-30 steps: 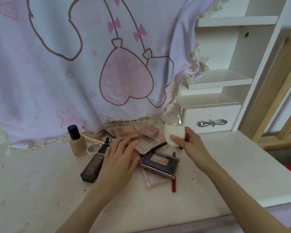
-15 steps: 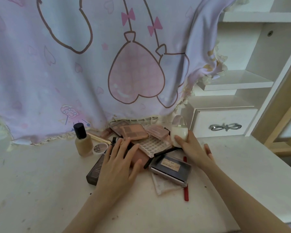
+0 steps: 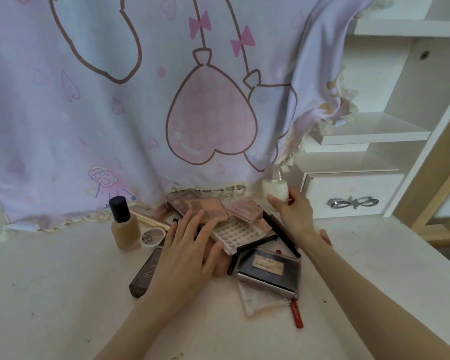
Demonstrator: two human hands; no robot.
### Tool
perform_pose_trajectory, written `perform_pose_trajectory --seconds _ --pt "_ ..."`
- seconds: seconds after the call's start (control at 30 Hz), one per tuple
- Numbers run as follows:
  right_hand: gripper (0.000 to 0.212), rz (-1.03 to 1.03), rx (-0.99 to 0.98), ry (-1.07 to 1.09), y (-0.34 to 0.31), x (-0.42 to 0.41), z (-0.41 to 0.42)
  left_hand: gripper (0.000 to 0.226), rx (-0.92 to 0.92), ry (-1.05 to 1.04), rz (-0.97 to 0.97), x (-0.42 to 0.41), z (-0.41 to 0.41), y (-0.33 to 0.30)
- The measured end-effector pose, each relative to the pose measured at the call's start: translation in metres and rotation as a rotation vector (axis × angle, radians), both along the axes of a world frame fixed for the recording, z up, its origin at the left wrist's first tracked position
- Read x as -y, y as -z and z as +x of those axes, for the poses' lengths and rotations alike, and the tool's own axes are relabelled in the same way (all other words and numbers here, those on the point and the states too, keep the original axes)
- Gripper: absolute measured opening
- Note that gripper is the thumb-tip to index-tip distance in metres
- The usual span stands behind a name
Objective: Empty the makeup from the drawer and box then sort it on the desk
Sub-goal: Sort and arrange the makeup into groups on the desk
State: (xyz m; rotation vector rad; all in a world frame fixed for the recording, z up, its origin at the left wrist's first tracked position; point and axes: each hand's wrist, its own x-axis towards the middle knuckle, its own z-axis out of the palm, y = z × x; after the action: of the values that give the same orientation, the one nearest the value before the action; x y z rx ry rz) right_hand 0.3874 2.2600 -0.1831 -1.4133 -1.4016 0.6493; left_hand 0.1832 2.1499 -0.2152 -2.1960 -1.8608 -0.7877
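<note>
Makeup lies heaped on the bench (image 3: 63,294) just right of the foundation bottle (image 3: 124,224). Left hand (image 3: 185,258) rests flat, fingers straight, on the pile; right hand (image 3: 294,214) pinches a white bottle (image 3: 274,189) at the heap's far-right edge — set down carelessly, it may topple. Writing: "UNNY" on the brown tube (image 3: 147,274), I think; other labels unreadable.

Her right hand (image 3: 295,213) grips a white bottle with a clear cap (image 3: 275,189) by the closed drawer (image 3: 348,196), while the left hand (image 3: 186,255) lies flat with straight fingers on the heap of palettes (image 3: 205,209) on the desk (image 3: 50,294), near a foundation bottle (image 3: 124,224).
</note>
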Motion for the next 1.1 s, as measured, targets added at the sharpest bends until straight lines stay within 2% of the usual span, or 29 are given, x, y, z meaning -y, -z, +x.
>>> perform_pose_trajectory --seconds 0.23,0.47,0.63,0.87,1.0,1.1 --pt "0.031 -0.087 0.12 0.158 0.01 -0.025 -0.011 0.052 0.0 0.039 0.019 -0.005 -0.004 0.007" --pt "0.03 -0.246 0.207 -0.012 0.013 -0.036 -0.003 0.053 -0.011 0.063 0.033 -0.007 -0.009 0.009" --pt "0.032 -0.286 0.282 -0.119 0.009 -0.037 0.009 0.065 0.025 0.069 0.029 -0.007 -0.01 0.01" --pt "0.034 -0.259 0.357 -0.143 0.007 -0.03 0.015 0.054 -0.039 0.045 0.023 -0.009 -0.009 0.008" --pt "0.041 -0.26 0.368 -0.132 0.007 -0.012 0.017 0.063 -0.044 0.061 0.012 -0.008 -0.01 0.008" --pt "0.04 -0.176 0.498 -0.094 0.003 0.014 0.018 0.057 -0.029 0.054 0.013 -0.006 -0.01 0.01"
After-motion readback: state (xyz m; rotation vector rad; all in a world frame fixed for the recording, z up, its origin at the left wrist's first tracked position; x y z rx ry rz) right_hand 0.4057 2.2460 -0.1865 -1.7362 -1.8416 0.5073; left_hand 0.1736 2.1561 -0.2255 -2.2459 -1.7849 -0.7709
